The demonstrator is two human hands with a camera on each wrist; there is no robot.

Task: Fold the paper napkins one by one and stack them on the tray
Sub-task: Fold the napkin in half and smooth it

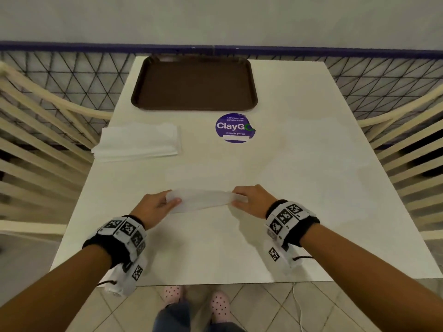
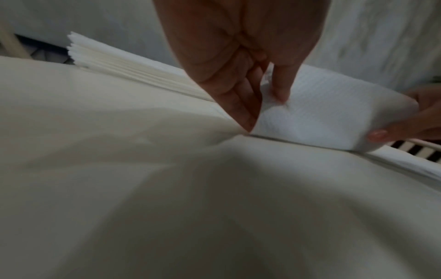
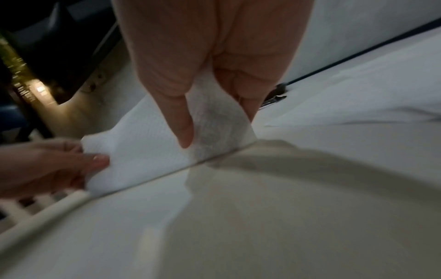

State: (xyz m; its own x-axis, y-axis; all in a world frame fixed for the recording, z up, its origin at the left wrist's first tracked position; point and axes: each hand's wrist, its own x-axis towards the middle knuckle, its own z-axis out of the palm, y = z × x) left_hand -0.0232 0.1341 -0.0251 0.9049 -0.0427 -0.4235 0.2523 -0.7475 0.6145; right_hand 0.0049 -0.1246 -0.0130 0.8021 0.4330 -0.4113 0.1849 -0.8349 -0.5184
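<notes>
Left hand (image 1: 160, 204) and right hand (image 1: 252, 201) each pinch one end of a single white napkin (image 1: 202, 199), thumb on top and fingers under, so both are clamped on it. Napkin sits near the front edge of the tabletop (image 1: 299, 164), approx. centred left-to-right; its lower edge touches the surface while the upper part is lifted and curved over between the hands. Left wrist view: thumb and fingers (image 2: 241, 105) closed on the napkin's left end, right-hand fingertips visible at the far end. Right wrist view: thumb and index closed on the napkin's right end, paper bunched between them. Stack of unfolded napkins (image 1: 137, 141) lies flat at the left edge of the tabletop, well apart from the hands, w/ one corner overhanging that edge. Brown tray (image 1: 249, 75) sits at the back edge, centre-left, nothing on it. Round purple "ClayGo" sticker (image 1: 235, 128) lies just in front of the tray's front right corner.
</notes>
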